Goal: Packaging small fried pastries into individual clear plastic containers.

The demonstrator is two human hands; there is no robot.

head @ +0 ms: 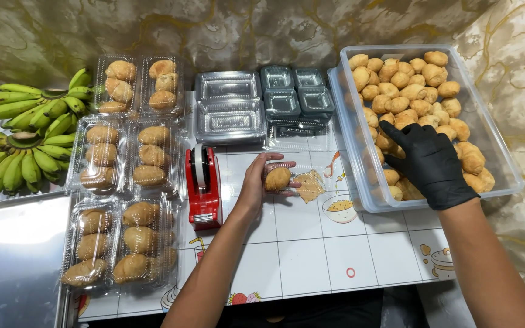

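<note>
From the head camera I see my left hand (255, 185), bare, resting on the worktop (311, 249) with its fingers curled around the edge of a small clear tray (293, 181). One golden pastry (277, 178) already sits in that tray, right against my fingertips, and the tray lies just beside the big bin. My right hand (428, 163), in a black glove, is down inside the clear plastic bin (505, 176) at the right, fingers spread over the heap of pastries (411, 85); I cannot tell whether it has closed on one.

A red tape dispenser (203, 188) stands just left of my left hand. Further left, filled clamshell packs (123, 200) lie in rows, three pastries to each half. Behind the tray sit stacks of empty clear containers (229, 109) and smaller dark ones (293, 91). Bunches of green bananas (28, 133) lie at the far left edge.
</note>
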